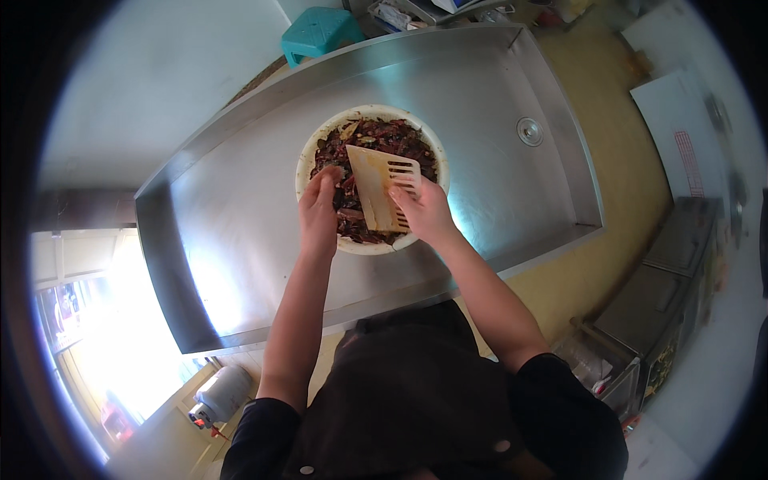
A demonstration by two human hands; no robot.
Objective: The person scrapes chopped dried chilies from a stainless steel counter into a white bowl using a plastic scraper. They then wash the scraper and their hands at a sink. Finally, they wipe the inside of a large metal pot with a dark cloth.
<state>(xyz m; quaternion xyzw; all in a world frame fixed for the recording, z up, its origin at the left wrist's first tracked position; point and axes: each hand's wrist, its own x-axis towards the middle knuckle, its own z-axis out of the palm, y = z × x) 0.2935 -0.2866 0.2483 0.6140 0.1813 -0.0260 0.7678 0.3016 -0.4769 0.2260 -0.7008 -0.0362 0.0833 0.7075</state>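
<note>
A round cream-coloured tub [304, 157] stands in a shallow stainless-steel trough [492, 174]. Dark red dried chillies and leaves [390, 135] fill much of the tub. Over its right side, my right hand [423, 207] grips a flat, pale plastic scraper [375, 186] by its slotted edge; the face of the scraper bears yellowish-brown stains. My left hand [321, 207] is above the tub's left side, its fingers bent near a small brownish piece, and whether it holds that piece is unclear. The scraper and the left hand are apart.
A round metal drain [530, 131] sits at the trough's right end, inside its raised rim. Beyond the far rim stands a teal plastic stool [321, 33]. A grey gas cylinder [223, 393] is on the floor at lower left, and a clear plastic bin [618, 384] at lower right.
</note>
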